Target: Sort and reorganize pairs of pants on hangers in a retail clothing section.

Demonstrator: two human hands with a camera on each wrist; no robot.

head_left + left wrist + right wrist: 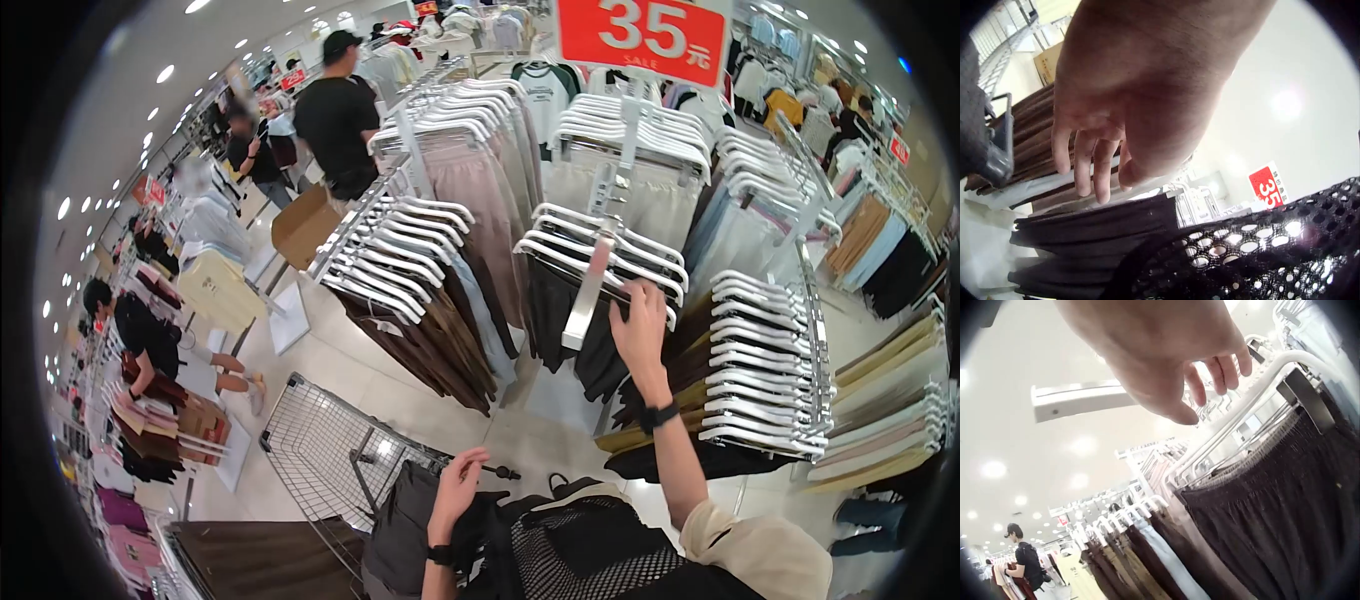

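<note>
Nearest the body, the left hand [460,490] hovers beside the black mesh bag [590,550], its fingers released and loosely bent, with the wire cart [325,440] just beyond. Farther out, the right hand [640,325] reaches over the front white hangers [570,240], fingers loosely curved and grasping nothing visible, though whether they touch is unclear; the dark trousers [550,300] hang below, around the rack's metal arm [592,290]. Behind, a red sale sign [640,40] stands above more hanging clothes.
</note>
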